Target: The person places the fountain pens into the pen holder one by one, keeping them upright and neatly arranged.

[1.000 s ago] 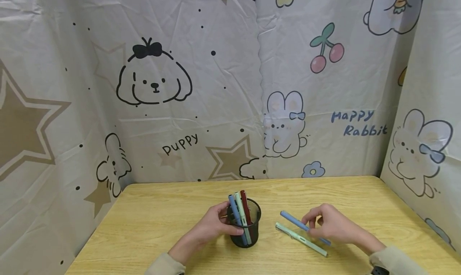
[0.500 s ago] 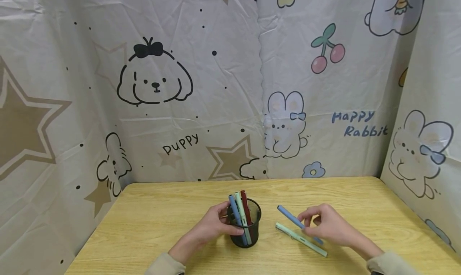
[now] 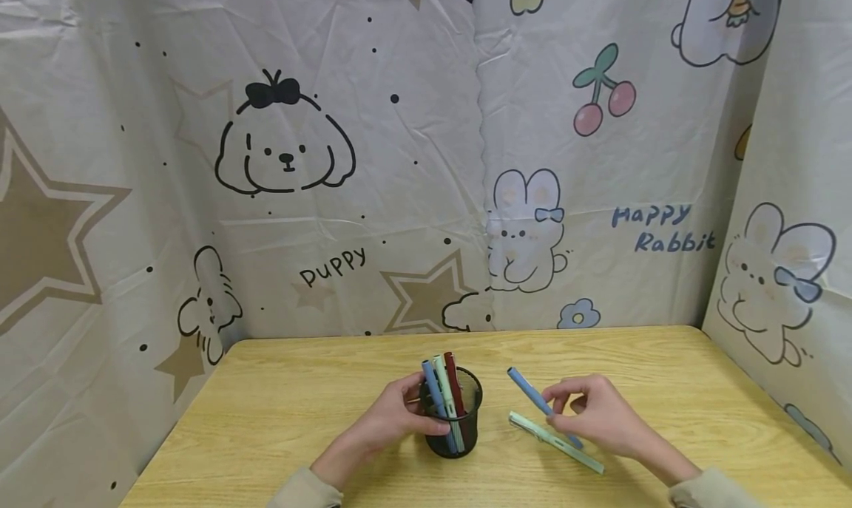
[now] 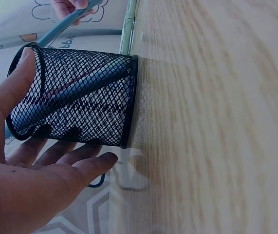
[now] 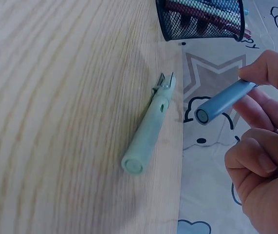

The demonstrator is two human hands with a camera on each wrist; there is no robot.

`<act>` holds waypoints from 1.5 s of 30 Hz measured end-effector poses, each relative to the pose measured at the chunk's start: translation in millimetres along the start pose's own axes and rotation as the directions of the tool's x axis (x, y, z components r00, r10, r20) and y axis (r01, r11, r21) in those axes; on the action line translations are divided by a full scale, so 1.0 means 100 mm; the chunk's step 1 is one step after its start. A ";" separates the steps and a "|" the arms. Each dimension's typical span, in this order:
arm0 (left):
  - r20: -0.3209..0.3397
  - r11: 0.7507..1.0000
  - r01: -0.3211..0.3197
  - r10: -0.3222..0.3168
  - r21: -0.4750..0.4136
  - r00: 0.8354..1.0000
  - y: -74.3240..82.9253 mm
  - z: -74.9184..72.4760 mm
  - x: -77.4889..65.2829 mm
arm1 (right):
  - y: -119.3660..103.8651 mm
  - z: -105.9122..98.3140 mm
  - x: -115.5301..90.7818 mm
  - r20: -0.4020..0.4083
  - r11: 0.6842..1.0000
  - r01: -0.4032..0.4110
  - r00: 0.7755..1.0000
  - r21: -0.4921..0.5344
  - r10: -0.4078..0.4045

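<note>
In the head view, a black mesh cup [image 3: 470,429] is held upright on the wooden table [image 3: 299,393] by the left hand [image 3: 391,419]; the thumb is laid across its near side and the other fingers, partly hidden, are curled round it. A blue pen [image 3: 434,388], a mint pen [image 3: 444,381] and a dark red pen [image 3: 454,384] are contained in it, leaning. To the right, another blue pen [image 3: 527,387] is pinched at a slant by the right hand [image 3: 600,418]. A pale green pen [image 3: 558,443] is seen lying just beside it. The background is filled by a printed cloth [image 3: 373,160].

In the left wrist view, the thumb is placed at the cup's rim and the fingers are ranged along its wall; whether the lowest fingertip is in contact cannot be told.

In the right wrist view, the slanted pen is gripped between thumb and fingers, raised off the table, and the remaining fingers are curled toward the palm. The pale green pen's clip is turned toward the cup end.
</note>
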State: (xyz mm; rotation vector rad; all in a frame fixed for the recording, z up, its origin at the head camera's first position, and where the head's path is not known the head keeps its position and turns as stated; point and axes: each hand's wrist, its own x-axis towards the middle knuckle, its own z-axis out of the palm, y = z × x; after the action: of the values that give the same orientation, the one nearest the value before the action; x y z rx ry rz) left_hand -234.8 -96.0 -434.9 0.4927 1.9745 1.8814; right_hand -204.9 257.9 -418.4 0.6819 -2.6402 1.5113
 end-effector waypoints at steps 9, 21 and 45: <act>-0.005 1.000 0.001 -0.001 -0.002 1.000 0.01 0.00 -0.01 | -0.05 0.05 0.02 -0.023 1.000 0.019 1.000 0.007 -0.019; -0.005 1.000 0.007 -0.007 -0.005 1.000 -0.01 0.00 -0.01 | -0.15 0.15 0.05 -0.069 1.000 0.018 0.997 0.021 -0.017; -0.015 1.000 0.020 -0.020 0.006 1.000 0.01 0.01 0.00 | -0.48 0.35 0.26 -0.217 0.993 0.093 0.973 0.074 -0.075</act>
State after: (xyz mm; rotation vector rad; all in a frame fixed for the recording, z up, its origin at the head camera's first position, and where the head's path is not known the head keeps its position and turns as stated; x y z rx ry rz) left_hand -234.3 -95.6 -433.7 0.4603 1.9879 1.8722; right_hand -202.8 198.5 -391.9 0.5893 -2.3736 1.5815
